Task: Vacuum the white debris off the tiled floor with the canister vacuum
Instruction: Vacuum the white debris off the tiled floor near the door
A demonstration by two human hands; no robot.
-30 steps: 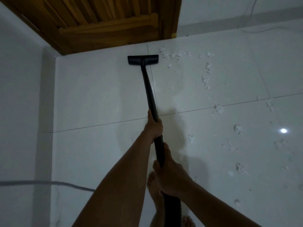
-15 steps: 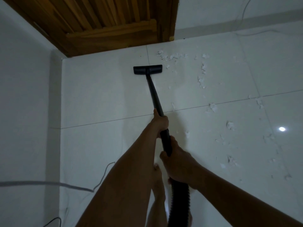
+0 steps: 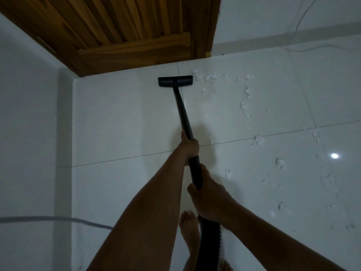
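Note:
The black vacuum wand (image 3: 182,110) runs from my hands out to a flat black floor nozzle (image 3: 175,81) lying on the white tiled floor (image 3: 121,118) near the wooden door. My left hand (image 3: 189,146) grips the wand at mid-length. My right hand (image 3: 208,196) grips its lower end, just above the ribbed black hose (image 3: 211,239). White debris (image 3: 213,77) lies right beside the nozzle's right end, and several more scraps of debris (image 3: 245,106) are scattered over the tiles to the right. The canister is out of view.
A wooden door (image 3: 125,34) and its frame close off the far side. A white wall (image 3: 27,133) stands on the left, with a grey cable (image 3: 58,219) crossing low. My bare foot (image 3: 188,225) stands under the hose. A thin white cord (image 3: 304,47) trails at far right.
The nozzle was pulled back from the door half a second ago and is now pushed forward again, close to the door and next to the debris at the threshold.

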